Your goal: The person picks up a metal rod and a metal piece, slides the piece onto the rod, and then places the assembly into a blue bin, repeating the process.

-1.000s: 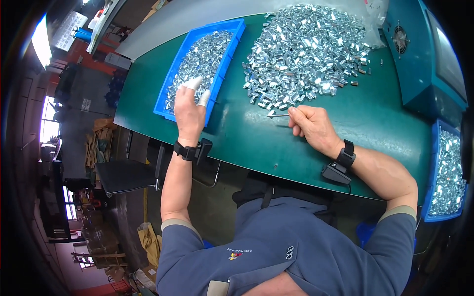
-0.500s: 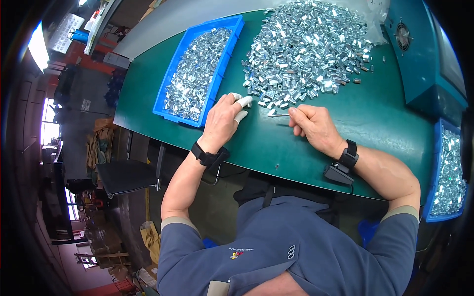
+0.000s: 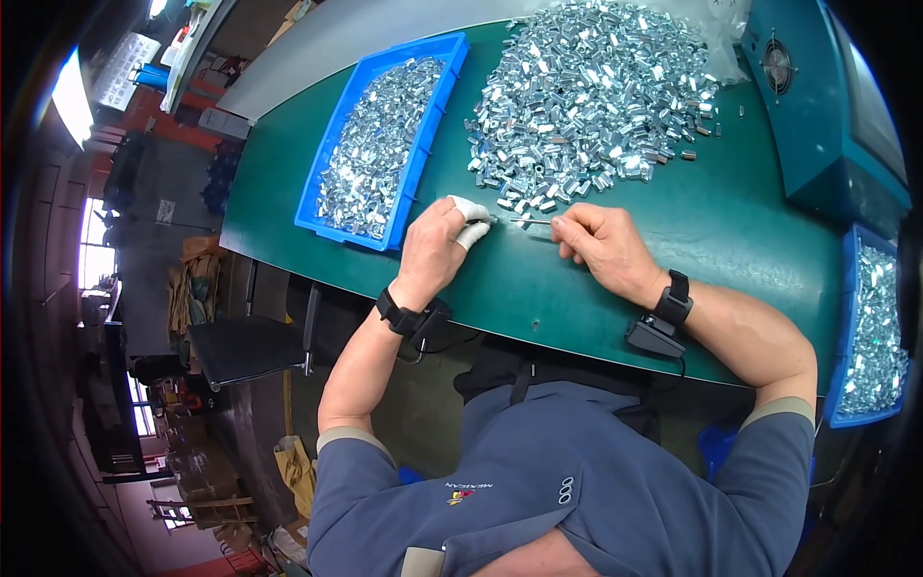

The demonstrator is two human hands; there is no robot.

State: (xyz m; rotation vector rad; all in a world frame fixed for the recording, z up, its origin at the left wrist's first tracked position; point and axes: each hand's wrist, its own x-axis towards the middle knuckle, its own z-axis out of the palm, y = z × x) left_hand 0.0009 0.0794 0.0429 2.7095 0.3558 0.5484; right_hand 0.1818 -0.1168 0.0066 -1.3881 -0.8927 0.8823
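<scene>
My left hand (image 3: 433, 245), with white coverings on some fingers, is closed in a pinch just right of the blue tray (image 3: 416, 154). A small silvery metal piece (image 3: 494, 219) barely shows at its fingertips, mostly hidden. My right hand (image 3: 611, 252) is closed on a thin metal rod (image 3: 531, 221), which points left toward those fingertips. Whether the rod's tip touches the piece I cannot tell. Just beyond both hands spreads a large pile of short, shiny metal pieces (image 3: 596, 106); similar pieces fill the tray.
The green table (image 3: 519, 279) carries a teal machine with a fan grille (image 3: 798, 106) at the right. Another blue tray (image 3: 843, 415) of metal pieces stands at the far right. A clear plastic bag (image 3: 728, 53) lies behind the pile. A black chair (image 3: 245, 346) stands left, below the table.
My left fingers have drawn together into a pinch and moved slightly nearer me. My right hand has shifted a little left, bringing the rod close to the left fingertips.
</scene>
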